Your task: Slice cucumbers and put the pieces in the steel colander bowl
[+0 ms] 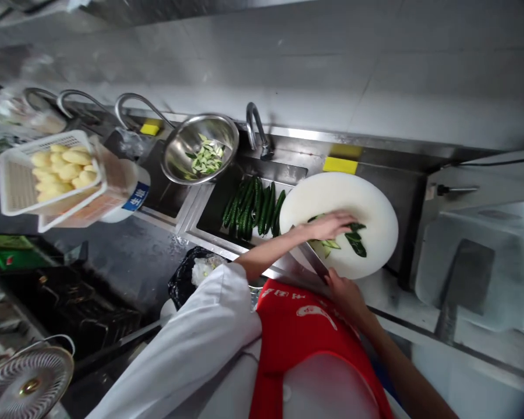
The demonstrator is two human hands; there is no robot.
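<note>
Cucumber pieces sit under the flat left hand; right hand grips a knife at the board edge.

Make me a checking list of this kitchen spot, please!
Surface: round white cutting board lying over a steel counter.
Job's things: green cucumber pieces on the board; whole cucumbers in the sink; knife.
Clutter: metal bowl of cucumber slices; basket of potatoes; yellow sponge; black bag.
Hands: left hand flat on the cucumber pieces; right hand gripping the knife.
Cables: one black cable along the wall.
Surroundings: tap, grey tiled wall, fan low on the left.
</note>
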